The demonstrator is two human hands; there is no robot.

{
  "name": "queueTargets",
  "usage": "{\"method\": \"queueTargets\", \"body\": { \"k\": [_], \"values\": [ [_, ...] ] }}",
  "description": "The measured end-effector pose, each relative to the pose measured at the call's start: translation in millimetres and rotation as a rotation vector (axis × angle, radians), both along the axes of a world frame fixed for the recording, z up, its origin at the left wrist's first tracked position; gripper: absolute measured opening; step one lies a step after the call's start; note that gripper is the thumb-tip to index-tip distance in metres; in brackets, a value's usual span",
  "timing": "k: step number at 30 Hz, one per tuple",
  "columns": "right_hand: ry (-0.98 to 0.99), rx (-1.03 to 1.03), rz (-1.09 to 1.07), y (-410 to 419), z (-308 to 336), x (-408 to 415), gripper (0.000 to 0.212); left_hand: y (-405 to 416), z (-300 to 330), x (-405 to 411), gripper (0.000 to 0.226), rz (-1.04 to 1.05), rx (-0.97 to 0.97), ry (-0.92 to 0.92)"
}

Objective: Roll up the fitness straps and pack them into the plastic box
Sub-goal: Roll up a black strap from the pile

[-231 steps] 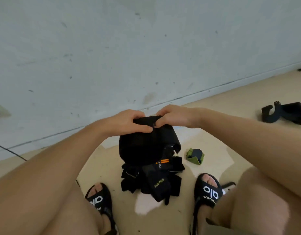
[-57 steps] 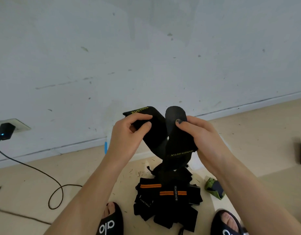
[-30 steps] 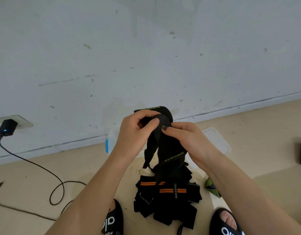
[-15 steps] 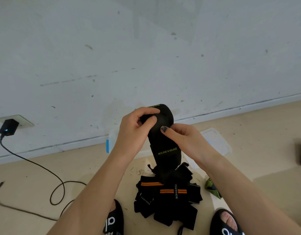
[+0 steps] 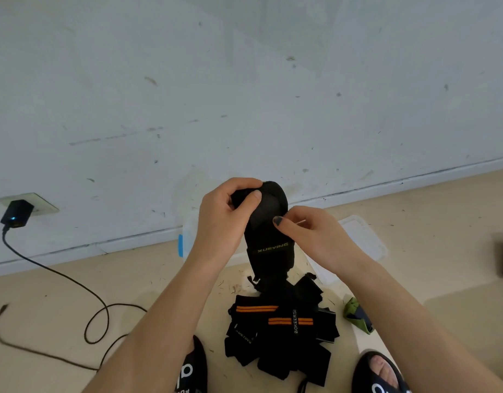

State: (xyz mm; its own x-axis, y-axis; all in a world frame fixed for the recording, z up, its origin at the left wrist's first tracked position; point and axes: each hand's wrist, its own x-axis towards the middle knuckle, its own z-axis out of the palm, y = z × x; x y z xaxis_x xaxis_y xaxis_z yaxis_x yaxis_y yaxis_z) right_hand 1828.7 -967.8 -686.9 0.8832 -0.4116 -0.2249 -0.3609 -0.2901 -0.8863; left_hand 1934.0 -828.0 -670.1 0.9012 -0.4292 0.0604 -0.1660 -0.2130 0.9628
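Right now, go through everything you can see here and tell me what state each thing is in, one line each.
Left hand: grips the strap's top end.
Right hand: pinches the strap lower down.
Held strap: lifted, partly rolled, tail hanging toward the pile.
Strap pile: loose, unrolled, on the floor.
Plastic box: on the floor by the wall, mostly hidden.
Charger: plugged in, light on.
Green roll: lying beside the pile.

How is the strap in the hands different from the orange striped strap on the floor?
The held strap is lifted upright, gripped at its top by the left hand and right hand; the orange-striped strap lies flat in the floor pile. The held strap reads XUEYING in yellow-green; the orange-striped strap reads BOKEERSI. Both are black.
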Motion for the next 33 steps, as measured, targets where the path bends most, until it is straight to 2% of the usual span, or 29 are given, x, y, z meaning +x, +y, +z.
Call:
{"method": "queueTargets", "body": {
  "k": [1,4,6,8,13,16,19,24,27,30,33],
  "values": [
    [-0.021,-0.011,-0.036,1,-1,0,0.02,0,0,0,0.02,0.001,0.0,-0.003],
    [-0.123,0.033,-0.145,0,0,3,0.037,-1,2,-1,0.021,-0.033,-0.008,0.004],
    [-0.163,0.075,-0.108,2,4,5,0.029,-2,3,-3,0.02,-0.062,-0.019,0.023],
    [-0.208,0.158,-0.067,5,5,8,0.031,-5,3,-6,0.02,-0.058,-0.033,0.022],
    [-0.323,0.351,-0.133,11,8,9,0.027,-8,0,-15,0.026,-0.072,-0.032,-0.023],
    [-0.289,0.419,-0.161,10,10,9,0.03,-9,0,-18,0.031,-0.112,-0.032,-0.048],
    [-0.24,0.434,-0.126,9,13,9,0.034,-10,0,-14,0.029,-0.056,-0.058,-0.039],
    [-0.283,0.52,-0.241,13,13,12,0.036,-16,-1,-26,0.029,-0.088,-0.111,0.196],
    [-0.241,0.649,-0.257,14,14,13,0.034,-18,-3,-25,0.032,-0.085,-0.052,0.065],
    [-0.203,0.553,-0.189,16,13,13,0.028,-18,-3,-17,0.032,-0.042,-0.056,0.029],
    [-0.239,0.505,-0.21,18,9,14,0.026,-17,0,-18,0.034,-0.023,-0.077,0.151]
  ]
}}
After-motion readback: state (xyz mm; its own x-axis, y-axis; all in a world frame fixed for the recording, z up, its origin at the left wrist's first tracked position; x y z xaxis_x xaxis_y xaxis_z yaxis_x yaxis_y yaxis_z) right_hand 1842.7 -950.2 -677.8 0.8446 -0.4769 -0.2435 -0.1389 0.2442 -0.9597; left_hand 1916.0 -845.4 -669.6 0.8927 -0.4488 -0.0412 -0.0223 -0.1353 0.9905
